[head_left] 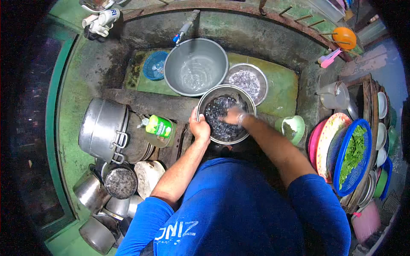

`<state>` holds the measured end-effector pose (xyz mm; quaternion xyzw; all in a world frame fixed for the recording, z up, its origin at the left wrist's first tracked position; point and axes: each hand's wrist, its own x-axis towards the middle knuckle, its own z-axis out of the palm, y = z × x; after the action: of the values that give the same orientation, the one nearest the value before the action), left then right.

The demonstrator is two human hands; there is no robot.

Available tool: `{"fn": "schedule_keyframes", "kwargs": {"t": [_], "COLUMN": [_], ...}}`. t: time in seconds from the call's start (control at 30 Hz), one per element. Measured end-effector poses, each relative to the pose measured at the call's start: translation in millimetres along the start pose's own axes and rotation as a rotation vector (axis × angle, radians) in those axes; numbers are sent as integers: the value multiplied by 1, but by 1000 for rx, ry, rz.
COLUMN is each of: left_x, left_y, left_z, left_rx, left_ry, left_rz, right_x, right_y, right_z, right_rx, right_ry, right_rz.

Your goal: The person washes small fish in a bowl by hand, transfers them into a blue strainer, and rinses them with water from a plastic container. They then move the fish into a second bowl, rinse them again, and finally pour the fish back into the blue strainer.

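Observation:
In front of my body a metal bowl (pixel 205 96) holds water and a dark, glistening mass (pixel 218 109) whose kind I cannot make out. My left hand (pixel 200 127) grips the bowl's left rim, thumb on top. Down inside the bowl is my right hand (pixel 233 115), smeared by motion, so its fingers do not show clearly. Just behind the bowl on the right, a metal colander (pixel 264 81) contains small greyish pieces. A large grey basin (pixel 168 77) with water stands under a tap (pixel 183 30) at the back.
A small blue basket (pixel 146 68) sits left of the basin. Pots (pixel 96 128) crowd the left side, near a green-and-yellow packet (pixel 158 126). On the right are a pale green cup (pixel 297 126) and a blue basket (pixel 339 179) of leafy greens. Low concrete walls surround the wash area.

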<state>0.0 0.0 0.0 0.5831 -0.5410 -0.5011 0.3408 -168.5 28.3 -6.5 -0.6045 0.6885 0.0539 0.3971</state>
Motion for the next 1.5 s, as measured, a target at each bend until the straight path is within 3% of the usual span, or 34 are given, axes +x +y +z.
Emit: {"fn": "schedule_keyframes", "kwargs": {"t": [0.1, 0.2, 0.57, 0.67, 0.8, 0.9, 0.97, 1.03, 1.07, 1.1, 1.17, 1.23, 1.27, 1.37, 1.43, 1.5], "left_x": [-13, -15, -4, -4, -5, -13, -13, -3, 0, -7, 2, -15, -9, -10, -6, 13], "left_y": [-5, 13, -2, -2, 4, 25, 30, 9, 1, 22, -15, 36, 22, 18, 11, -20], "left_z": [-2, -5, 4, 3, 0, -3, -7, 0, 2, -2, 5, 1, 4, 8, 7, 5], "left_rx": [-141, -33, -50, 34, 19, 107, 198, 54, 2, 160, 131, -215, -207, -312, -304, -88], "left_ry": [47, 13, 85, 69, 54, 41, 14, -1, -7, -5, 114, -59, -46, -25, -62, -30], "left_rz": [3, 15, -17, 76, 64, 55, 51, 62, 68, 59, 349, -21, 12, -28, -9, 98], "right_x": [-34, -36, -15, -6, -45, -33, -28, -25, -9, 2, -21, 47, 33, 28, -13, -3], "right_y": [-38, -68, -53, -47, -57, -16, -2, -21, -25, -31, -71, -62, -68, -60, -70, -70], "right_z": [32, 37, 53, 63, 12, -5, -9, -30, -19, -12, -33, 53, 44, 62, 33, 39], "right_rx": [-125, 143, 142, 176, 124, -12, -44, 69, -120, -306, -47, 139, 391, 306, 380, 404], "right_ry": [16, -39, 39, 91, 35, -37, 361, 318, 212, 105, -25, 222, 158, 183, 182, 178], "right_rz": [-78, 74, 73, 103, 25, -11, 119, 172, 68, -26, 9, 195, 251, 39, 130, 56]}}
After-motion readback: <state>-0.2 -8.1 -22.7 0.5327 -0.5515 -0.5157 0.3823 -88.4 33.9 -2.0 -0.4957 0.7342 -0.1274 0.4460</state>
